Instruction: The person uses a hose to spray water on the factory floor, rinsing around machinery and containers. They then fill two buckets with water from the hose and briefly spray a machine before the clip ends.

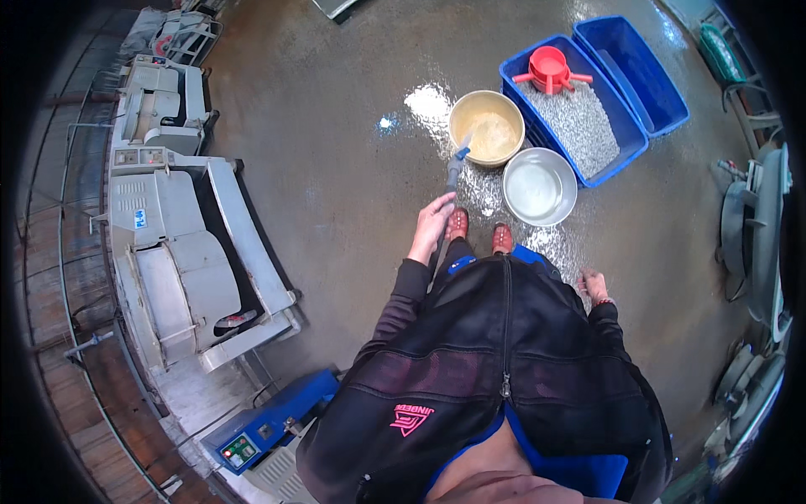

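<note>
In my left hand (432, 220) is a grey hose (453, 175) with a blue fitting near its end, fingers wrapped round it. The hose end points into a beige round tub (489, 107), and a pale stream seems to run into it. Cloudy, tan contents show inside that tub. Close beside it, to the right and nearer me, stands a round silvery metal basin (540, 186) with clear-looking liquid in it. My right hand (594, 286) hangs low at my side, fingers loosely bent and somewhat apart, with nothing visible in it.
Behind the basins sits a blue bin (636, 139) of pale grey granules, red plastic scoops (550, 71) on top. Another blue bin (634, 63) adjoins it. Grey machines (180, 260) line the left; round metal equipment (760, 231) stands right. The floor (336, 151) looks wet.
</note>
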The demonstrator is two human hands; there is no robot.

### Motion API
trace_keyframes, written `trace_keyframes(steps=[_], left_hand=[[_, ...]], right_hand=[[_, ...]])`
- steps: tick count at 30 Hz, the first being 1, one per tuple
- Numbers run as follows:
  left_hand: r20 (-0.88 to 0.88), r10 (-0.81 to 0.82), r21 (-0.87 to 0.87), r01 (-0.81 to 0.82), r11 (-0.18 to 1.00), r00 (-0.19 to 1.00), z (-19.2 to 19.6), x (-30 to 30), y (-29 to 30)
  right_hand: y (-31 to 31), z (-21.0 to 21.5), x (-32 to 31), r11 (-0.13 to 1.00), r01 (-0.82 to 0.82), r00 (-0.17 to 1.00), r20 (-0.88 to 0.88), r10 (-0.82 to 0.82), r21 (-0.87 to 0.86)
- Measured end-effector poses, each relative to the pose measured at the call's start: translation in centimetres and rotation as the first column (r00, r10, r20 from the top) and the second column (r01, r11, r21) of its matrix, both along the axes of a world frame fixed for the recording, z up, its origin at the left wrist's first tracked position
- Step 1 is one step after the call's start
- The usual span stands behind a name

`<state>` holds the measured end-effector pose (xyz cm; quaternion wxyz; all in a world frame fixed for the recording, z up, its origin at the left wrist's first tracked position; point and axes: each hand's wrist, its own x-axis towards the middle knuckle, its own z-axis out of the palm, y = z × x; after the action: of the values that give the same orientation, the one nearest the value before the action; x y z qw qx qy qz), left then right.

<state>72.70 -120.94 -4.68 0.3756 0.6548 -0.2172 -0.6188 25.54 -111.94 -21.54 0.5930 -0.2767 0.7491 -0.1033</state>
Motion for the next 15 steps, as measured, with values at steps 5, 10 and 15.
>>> trace_keyframes(steps=[5, 10, 15], left_hand=[[0.035, -0.004, 0.041, 0.002, 0.999, 0.999, 1.2, -1.3, -1.1], [0.041, 0.008, 0.070, -0.011, 0.998, 0.999, 0.8, -3.2, -3.6], [0.031, 0.038, 0.072, -0.040, 0.997, 0.999, 0.6, -4.6, -4.8]], right_hand=[[-2.4, 4.3, 3.8, 0.949, -0.203, 0.976, -0.130, 0.176, -0.240], [-9.1, 9.8, 17.6, 0.697, -0.286, 0.792, 0.247, 0.558, -0.657], [-9.5, 11.6, 29.8, 0.600, -0.590, 0.447, 0.400, 0.800, -0.541]])
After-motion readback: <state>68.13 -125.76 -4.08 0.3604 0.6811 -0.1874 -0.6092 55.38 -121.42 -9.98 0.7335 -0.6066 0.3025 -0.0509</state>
